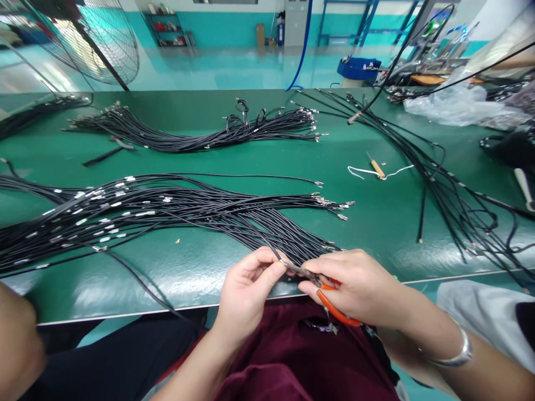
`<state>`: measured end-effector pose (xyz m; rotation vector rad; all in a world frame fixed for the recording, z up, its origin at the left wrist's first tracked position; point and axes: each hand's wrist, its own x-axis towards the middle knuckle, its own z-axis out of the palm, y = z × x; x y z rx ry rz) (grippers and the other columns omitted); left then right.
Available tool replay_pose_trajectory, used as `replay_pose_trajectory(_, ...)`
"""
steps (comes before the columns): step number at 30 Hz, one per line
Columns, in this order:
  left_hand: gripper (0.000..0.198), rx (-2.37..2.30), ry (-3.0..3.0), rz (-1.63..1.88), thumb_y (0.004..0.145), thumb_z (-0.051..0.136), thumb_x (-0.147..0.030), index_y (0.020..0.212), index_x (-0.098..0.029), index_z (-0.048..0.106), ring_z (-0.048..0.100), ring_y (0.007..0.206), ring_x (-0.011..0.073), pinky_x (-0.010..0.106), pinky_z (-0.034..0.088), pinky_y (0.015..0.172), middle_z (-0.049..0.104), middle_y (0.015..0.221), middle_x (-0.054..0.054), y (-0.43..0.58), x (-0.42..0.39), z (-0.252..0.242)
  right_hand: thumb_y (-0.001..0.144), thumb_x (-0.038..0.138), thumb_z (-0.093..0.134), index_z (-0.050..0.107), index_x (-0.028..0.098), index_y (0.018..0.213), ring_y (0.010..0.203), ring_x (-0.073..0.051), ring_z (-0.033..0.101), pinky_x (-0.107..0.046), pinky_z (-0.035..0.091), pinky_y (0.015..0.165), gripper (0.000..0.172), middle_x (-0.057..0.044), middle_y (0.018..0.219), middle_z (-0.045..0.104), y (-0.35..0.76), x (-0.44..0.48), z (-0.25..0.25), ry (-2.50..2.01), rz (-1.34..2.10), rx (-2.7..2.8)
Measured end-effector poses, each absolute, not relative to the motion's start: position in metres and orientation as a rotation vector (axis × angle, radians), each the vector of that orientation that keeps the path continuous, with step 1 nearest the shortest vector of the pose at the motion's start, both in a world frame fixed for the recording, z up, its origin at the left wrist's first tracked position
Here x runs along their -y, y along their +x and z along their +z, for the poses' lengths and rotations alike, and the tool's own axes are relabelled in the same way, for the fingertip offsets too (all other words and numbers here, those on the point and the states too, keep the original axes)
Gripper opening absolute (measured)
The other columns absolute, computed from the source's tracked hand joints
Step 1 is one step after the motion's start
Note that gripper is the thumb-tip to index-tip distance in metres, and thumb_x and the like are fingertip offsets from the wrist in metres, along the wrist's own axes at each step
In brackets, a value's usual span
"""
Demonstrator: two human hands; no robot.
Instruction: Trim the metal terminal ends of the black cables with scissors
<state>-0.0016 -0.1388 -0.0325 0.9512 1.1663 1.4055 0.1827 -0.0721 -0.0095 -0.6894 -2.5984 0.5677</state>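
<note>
My left hand (253, 289) pinches the end of a black cable (271, 245) between thumb and fingers, near the table's front edge. In my right hand (359, 284) is a pair of pliers (338, 309) with orange handles. Their jaws reach left to the cable end at my left fingertips; whether they clamp it is too small to tell. Behind my hands spreads a big bundle of black cables (200, 203) with metal terminals on the right-hand ends and white labels further left.
Another cable bundle (175, 136) lies further back, and loose cables (401, 145) fan out at the right. A wooden-handled awl (377, 168) lies beside white string. Plastic bags (463, 106) sit at the back right. Another person's arm (19, 340) shows at the left edge.
</note>
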Motion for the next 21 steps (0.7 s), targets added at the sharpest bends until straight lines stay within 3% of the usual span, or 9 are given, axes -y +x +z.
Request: replay_pose_trajectory(21,0.006,-1.177,0.809,1.473,0.079,0.069,-0.02,0.074,-0.016,0.067,0.061,0.072,0.0128,0.023,0.049,0.073,0.067,0.073,0.001,0.0079,0.1377,-0.0257,0.093,0.03,0.047,0.06,0.018,0.071,0.052,-0.01,0.053,-0.024,0.034,0.052,0.028,0.001,0.058,0.059,0.1785,0.074,-0.015,-0.779,0.492,2.624)
